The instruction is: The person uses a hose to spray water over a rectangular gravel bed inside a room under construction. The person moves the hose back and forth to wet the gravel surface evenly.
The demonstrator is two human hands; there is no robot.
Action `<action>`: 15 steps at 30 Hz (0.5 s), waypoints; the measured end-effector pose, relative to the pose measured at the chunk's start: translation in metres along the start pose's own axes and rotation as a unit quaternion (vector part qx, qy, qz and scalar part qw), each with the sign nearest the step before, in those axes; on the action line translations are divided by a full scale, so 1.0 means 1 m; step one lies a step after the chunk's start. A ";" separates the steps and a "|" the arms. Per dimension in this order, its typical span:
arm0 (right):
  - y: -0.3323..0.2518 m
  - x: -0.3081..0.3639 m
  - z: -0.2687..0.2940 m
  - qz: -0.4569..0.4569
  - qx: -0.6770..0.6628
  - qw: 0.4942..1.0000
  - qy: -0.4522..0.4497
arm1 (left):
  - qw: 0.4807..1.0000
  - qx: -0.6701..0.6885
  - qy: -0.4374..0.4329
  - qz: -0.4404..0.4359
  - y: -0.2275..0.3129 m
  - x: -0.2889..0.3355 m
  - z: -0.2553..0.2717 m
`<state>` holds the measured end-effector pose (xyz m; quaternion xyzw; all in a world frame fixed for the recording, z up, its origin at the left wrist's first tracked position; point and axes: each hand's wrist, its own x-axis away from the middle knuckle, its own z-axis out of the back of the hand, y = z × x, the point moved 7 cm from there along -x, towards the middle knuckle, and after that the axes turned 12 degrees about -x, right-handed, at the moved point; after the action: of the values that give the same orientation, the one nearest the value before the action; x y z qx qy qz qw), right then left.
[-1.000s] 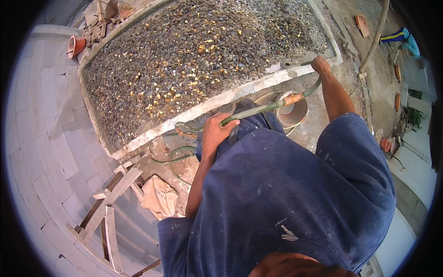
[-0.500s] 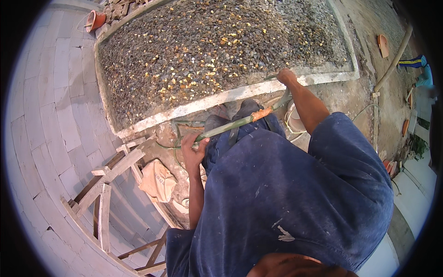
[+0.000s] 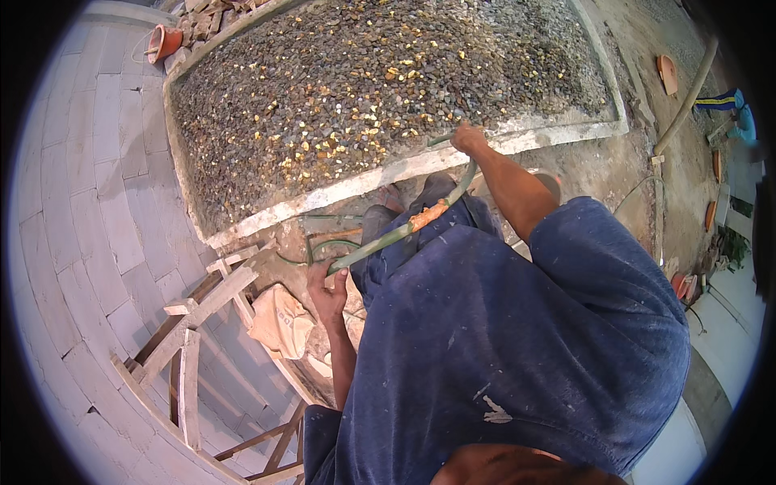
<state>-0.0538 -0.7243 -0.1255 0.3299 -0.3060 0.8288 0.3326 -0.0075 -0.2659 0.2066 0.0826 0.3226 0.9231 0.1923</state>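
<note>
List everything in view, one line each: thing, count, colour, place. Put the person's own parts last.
hose: one, green with an orange patch, held across the middle between both hands
pebble slab: one, grey-brown with yellow stones, pale rim, top centre
wooden frame: one, pale grey wood, lower left on the paving
sack: one, tan, crumpled beside the frame
clay pot: one, orange, top left corner of the slab
pipe: one, pale, lying on the dirt at upper right
paving: grey blocks, left side
left hand: gripping the hose's lower end
right hand: gripping the hose at the slab's rim
shirt: blue, lower right
</note>
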 end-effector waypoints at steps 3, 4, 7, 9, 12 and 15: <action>0.056 -0.004 0.013 -0.084 -0.028 0.994 0.057 | 0.999 -0.003 -0.018 -0.032 0.008 -0.014 -0.017; 0.060 0.006 0.028 -0.079 -0.002 0.995 0.060 | 0.999 0.005 -0.028 -0.036 0.010 -0.020 -0.026; 0.016 0.104 0.122 -0.148 -0.097 0.983 0.057 | 0.997 0.030 -0.071 -0.019 0.029 -0.037 -0.044; 0.070 0.119 0.154 -0.191 -0.128 0.962 0.148 | 0.990 0.027 -0.115 -0.072 0.052 -0.060 -0.068; 0.153 0.119 0.193 -0.181 -0.009 0.972 0.150 | 0.973 0.086 -0.165 -0.135 0.098 -0.085 -0.096; 0.216 0.170 0.249 -0.262 -0.058 0.936 0.228 | 0.947 0.139 -0.233 -0.174 0.139 -0.100 -0.127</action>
<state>-0.2262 -0.9739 0.0883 0.1805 -0.1719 0.7466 0.6169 0.0070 -0.4781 0.1918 0.2636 0.4035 0.7762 0.4064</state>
